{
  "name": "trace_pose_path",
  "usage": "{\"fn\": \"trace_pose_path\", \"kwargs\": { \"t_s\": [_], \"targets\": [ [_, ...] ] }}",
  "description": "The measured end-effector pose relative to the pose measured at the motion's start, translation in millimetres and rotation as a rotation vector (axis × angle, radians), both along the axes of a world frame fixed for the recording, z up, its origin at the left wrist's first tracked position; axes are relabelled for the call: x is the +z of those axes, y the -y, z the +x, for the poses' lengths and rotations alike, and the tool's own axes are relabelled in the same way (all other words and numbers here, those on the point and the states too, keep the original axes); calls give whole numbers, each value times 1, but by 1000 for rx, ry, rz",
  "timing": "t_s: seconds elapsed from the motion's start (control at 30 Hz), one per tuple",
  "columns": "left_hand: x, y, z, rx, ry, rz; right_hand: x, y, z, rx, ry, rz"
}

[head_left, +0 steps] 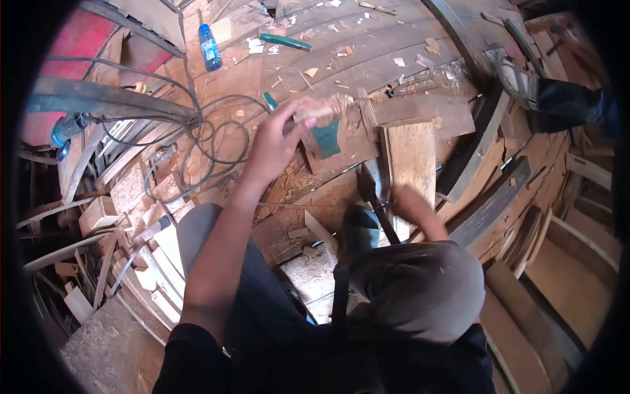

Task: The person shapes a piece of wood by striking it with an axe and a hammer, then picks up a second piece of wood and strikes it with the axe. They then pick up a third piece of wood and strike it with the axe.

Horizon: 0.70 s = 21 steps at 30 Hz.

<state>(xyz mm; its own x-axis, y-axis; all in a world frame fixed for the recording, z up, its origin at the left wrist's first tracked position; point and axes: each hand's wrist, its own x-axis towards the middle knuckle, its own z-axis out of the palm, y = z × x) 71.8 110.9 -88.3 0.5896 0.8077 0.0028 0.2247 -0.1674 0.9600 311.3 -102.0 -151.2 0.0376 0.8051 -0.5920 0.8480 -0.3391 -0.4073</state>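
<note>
Where hands [275, 141] grip: wood block [325, 134].

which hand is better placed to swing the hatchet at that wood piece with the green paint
Probably the right hand: it already grips the hatchet, whose blade sits just below the wood piece. The left hand is busy holding that piece at its top edge.

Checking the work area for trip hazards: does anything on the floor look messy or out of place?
Yes. A dark power cable lies in loose tangled loops across the planks beside the left hand. Wood chips and sawdust are scattered underfoot, and a blue plastic bottle lies on its side among offcuts.
</note>
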Motion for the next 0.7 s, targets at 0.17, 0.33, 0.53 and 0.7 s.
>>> {"fn": "trace_pose_path", "kwargs": {
  "t_s": [0.17, 0.33, 0.53, 0.7],
  "targets": [
    [-12, -14, -11, -9, 74, -115, -6, -122, 19, -159, 333, 681],
    [-11, -10, -18, -32, 70, -135, -42, -146, 5, -86, 683, 334],
    [-13, -11, -36, -7, 173, -289, -24, -124, -19, -157, 475, 555],
    [-16, -7, -38, -17, 190, -293, -35, -113, -61, 73, 537, 445]
  ]
}}
